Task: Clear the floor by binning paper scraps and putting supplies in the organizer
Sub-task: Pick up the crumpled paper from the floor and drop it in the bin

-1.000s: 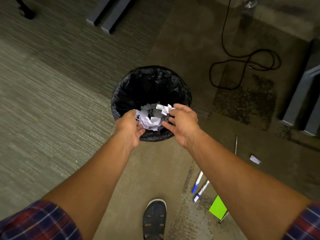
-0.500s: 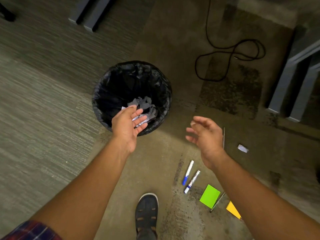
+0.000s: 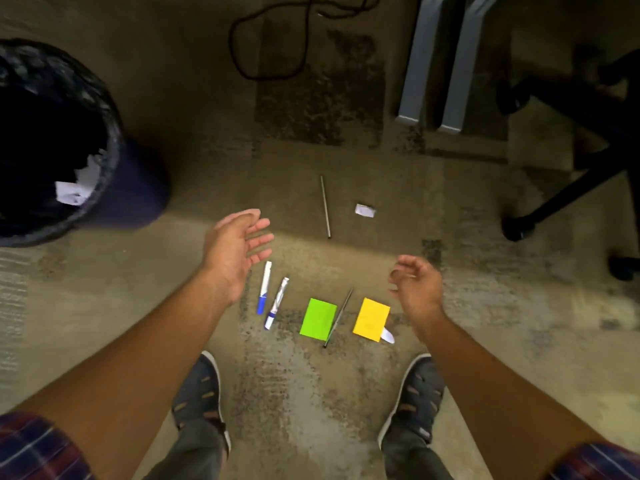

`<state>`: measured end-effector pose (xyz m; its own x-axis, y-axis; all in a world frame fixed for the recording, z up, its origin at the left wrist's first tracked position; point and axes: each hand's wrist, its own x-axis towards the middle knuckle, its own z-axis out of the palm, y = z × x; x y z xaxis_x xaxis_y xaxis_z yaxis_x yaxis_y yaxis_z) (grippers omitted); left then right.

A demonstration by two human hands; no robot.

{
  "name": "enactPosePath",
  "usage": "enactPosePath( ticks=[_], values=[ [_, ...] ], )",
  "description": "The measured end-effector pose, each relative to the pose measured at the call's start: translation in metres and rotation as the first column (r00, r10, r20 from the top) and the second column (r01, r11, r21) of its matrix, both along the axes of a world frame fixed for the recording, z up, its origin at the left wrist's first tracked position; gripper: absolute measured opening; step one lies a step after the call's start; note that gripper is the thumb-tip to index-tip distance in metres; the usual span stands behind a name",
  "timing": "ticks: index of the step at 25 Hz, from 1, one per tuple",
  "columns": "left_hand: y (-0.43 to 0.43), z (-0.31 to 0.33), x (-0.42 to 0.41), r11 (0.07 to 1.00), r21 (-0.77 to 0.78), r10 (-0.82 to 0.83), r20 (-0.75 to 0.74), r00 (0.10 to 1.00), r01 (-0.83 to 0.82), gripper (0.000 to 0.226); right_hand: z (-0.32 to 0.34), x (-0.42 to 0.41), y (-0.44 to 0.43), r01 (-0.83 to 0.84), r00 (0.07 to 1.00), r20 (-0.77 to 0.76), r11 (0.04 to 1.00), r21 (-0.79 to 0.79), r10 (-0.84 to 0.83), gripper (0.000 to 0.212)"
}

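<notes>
A black-lined bin (image 3: pixel 104 140) stands at the far left with white paper scraps (image 3: pixel 74 190) inside. On the carpet lie two blue-capped markers (image 3: pixel 264 287) (image 3: pixel 277 302), a green sticky pad (image 3: pixel 318 318), a dark pen (image 3: pixel 338 317), a yellow sticky pad (image 3: pixel 370 318) with a white scrap (image 3: pixel 388 336) under its corner, a thin grey pen (image 3: pixel 325 206) and a small paper scrap (image 3: pixel 364 210). My left hand (image 3: pixel 233 252) hovers open just above the markers. My right hand (image 3: pixel 417 285) hangs empty, fingers loosely curled, right of the yellow pad.
Grey table legs (image 3: pixel 436 64) stand at the top right beside a black office chair base (image 3: pixel 571 140). A black cable (image 3: pixel 270 39) loops on the floor at the top. My two shoes (image 3: pixel 199 393) (image 3: pixel 417 393) are planted below the supplies.
Both hands let the paper scraps fall into the bin and came away empty. My view swung right, so the bin slid left and the supplies now sit in the middle.
</notes>
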<state>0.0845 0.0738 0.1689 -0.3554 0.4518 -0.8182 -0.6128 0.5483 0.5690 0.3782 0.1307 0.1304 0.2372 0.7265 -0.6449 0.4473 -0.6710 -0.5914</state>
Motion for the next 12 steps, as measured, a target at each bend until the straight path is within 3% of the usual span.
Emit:
enactPosePath(
  ticks=[4, 7, 9, 12],
  values=[
    [0.016, -0.046, 0.075, 0.978, -0.073, -0.201, -0.111, 0.973, 0.193, 0.009, -0.049, 0.091, -0.023, -0.194, 0.949, 0.228, 0.974, -0.120, 0.217, 0.028],
    [0.035, -0.091, 0.119, 0.933, -0.090, -0.360, -0.258, 0.897, 0.348, 0.013, -0.094, 0.131, -0.053, -0.408, 0.842, 0.270, 0.878, -0.249, 0.468, 0.028],
    [0.054, -0.124, 0.143, 0.881, -0.092, -0.463, -0.368, 0.807, 0.464, 0.019, -0.125, 0.143, -0.072, -0.500, 0.779, 0.229, 0.798, -0.335, 0.584, 0.031],
    [0.089, -0.173, 0.167, 0.755, -0.192, -0.620, -0.520, 0.587, 0.627, 0.027, -0.163, 0.146, -0.091, -0.450, 0.829, 0.168, 0.815, -0.365, 0.533, 0.045]
  ],
)
